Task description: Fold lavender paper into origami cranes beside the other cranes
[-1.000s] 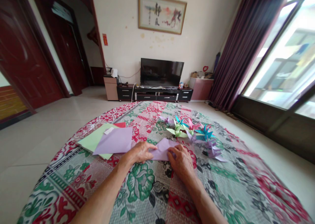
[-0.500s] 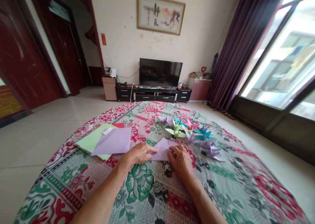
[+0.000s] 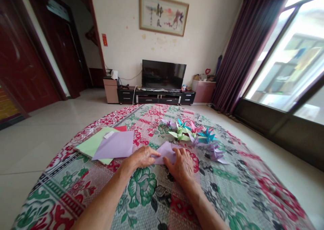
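Note:
A folded purple paper (image 3: 165,150) lies flat on the patterned tablecloth between my hands. My left hand (image 3: 143,156) touches its left side, index finger stretched onto the paper and the other fingers curled. On its right side rests my right hand (image 3: 181,164), fingers bent over the edge and thumb spread toward the middle of the paper. To the left is a stack of coloured sheets, with a purple sheet (image 3: 115,145) on top of a green one (image 3: 91,143) and a red corner behind. Several folded paper cranes (image 3: 194,134) in green, blue, pink and purple stand beyond my right hand.
The round table (image 3: 141,186) has a floral cloth. Beyond it are a television (image 3: 164,75) on a low black cabinet (image 3: 149,97), a framed picture (image 3: 163,14) on the wall, dark red doors at the left, and a curtain (image 3: 249,51) beside a window at the right.
My right thumb has moved left across the folded paper, away from the fingers. My left hand stays nearly in place. The whole view has shifted slightly.

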A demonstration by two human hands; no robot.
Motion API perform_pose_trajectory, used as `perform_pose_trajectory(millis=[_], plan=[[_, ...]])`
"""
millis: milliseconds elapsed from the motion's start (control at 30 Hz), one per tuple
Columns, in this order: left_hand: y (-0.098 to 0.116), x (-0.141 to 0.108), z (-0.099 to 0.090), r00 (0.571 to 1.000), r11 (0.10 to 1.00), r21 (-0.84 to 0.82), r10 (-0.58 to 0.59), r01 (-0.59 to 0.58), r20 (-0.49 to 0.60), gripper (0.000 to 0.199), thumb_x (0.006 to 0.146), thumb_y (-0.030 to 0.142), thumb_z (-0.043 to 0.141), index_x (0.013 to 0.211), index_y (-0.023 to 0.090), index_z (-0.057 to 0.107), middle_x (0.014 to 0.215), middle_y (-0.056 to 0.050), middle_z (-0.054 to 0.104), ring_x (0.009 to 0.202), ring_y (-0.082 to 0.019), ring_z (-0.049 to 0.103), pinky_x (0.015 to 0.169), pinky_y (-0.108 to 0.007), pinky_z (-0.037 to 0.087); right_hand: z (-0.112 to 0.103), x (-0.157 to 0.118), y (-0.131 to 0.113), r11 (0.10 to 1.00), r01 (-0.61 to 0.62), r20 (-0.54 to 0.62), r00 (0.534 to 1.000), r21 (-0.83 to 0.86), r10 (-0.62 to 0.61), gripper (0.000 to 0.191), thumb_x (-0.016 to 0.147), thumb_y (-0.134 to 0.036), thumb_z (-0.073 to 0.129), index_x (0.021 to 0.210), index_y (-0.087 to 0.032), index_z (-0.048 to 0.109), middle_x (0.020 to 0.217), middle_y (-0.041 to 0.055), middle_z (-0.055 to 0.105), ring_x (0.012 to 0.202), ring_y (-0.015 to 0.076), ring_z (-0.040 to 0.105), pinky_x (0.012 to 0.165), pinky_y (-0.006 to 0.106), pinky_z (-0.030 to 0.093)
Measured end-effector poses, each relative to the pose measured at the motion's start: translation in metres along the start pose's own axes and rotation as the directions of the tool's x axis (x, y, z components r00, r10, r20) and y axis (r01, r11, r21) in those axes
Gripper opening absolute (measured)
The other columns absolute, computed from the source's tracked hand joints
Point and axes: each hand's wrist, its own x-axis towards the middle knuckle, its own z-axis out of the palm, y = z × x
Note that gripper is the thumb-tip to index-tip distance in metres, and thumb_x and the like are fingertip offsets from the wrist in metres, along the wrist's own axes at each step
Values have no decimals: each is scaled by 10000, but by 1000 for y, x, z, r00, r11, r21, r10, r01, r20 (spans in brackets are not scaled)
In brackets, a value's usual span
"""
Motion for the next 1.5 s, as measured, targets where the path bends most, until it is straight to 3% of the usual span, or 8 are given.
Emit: perform_pose_trajectory(millis=[167, 367, 600, 800, 933, 1100, 1333, 1500], plan=[[-3, 2, 2, 1000, 1000, 10, 9, -9, 10, 517, 664, 174, 462, 1157, 239, 606, 1109, -15, 651, 987, -173, 597, 863, -220, 423, 3, -3, -8, 997, -5, -23, 1000, -72, 3, 527, 729, -549, 556, 1109, -184, 547, 1007, 104, 556, 907, 266, 514, 770, 353, 360], [-6, 3, 3, 1000, 1000, 17, 17, -17, -2, 511, 670, 178, 467, 1156, 251, 606, 1111, 5, 651, 995, -179, 600, 902, -235, 414, 6, -1, 2, 1000, 25, -18, 1000, -8, -25, 569, 682, -543, 619, 1116, -187, 532, 1002, 98, 548, 901, 263, 517, 766, 355, 377], [-10, 4, 3, 1000, 999, 24, 28, -28, 12, 505, 676, 175, 472, 1158, 248, 602, 1166, -10, 620, 1056, -179, 572, 926, -252, 402, 7, 8, 35, 971, 127, 20, 991, 204, -134, 411, 723, -381, 634, 1069, -177, 546, 943, 66, 533, 864, 203, 537, 747, 302, 425], [-11, 4, 4, 999, 999, 22, 36, -36, 12, 514, 672, 157, 471, 1160, 259, 599, 1172, 4, 615, 1065, -184, 566, 930, -257, 400, 4, 8, 45, 938, 186, 10, 980, 291, -197, 190, 782, -224, 539, 966, -189, 575, 948, 56, 528, 845, 179, 533, 755, 297, 434], [-10, 5, 5, 1000, 1000, 23, 10, -10, 6, 505, 668, 162, 478, 1145, 261, 611, 1150, -4, 629, 1041, -186, 580, 897, -244, 417, -7, 6, 35, 928, 259, -51, 966, 268, -255, 231, 773, -80, 455, 911, -195, 600, 948, 62, 539, 918, 192, 513, 820, 313, 404], [-9, 4, 3, 1000, 999, 20, 27, -27, 5, 501, 662, 175, 496, 1141, 262, 614, 1121, -5, 646, 1005, -194, 594, 862, -242, 428, -11, 2, 1, 887, 342, -70, 939, 311, -338, 245, 838, -112, 416, 954, -216, 604, 928, 52, 568, 875, 171, 527, 784, 271, 395], [-3, 1, 1, 999, 998, 55, 39, -39, -11, 458, 699, 220, 491, 1139, 263, 615, 1032, 11, 685, 911, -180, 612, 780, -221, 443, 7, -5, -18, 918, 232, 28, 967, 322, -254, 117, 814, -152, 477, 854, -183, 582, 810, 35, 557, 772, 152, 540, 672, 229, 380], [1, 1, 5, 998, 1000, 17, 15, -14, -62, 424, 732, 426, 529, 1100, 247, 639, 1027, -24, 686, 932, -186, 612, 769, -216, 439, 11, -5, -15, 914, 208, 11, 974, 347, -226, 100, 785, -156, 511, 861, -180, 572, 823, 29, 548, 775, 148, 531, 685, 228, 375]])
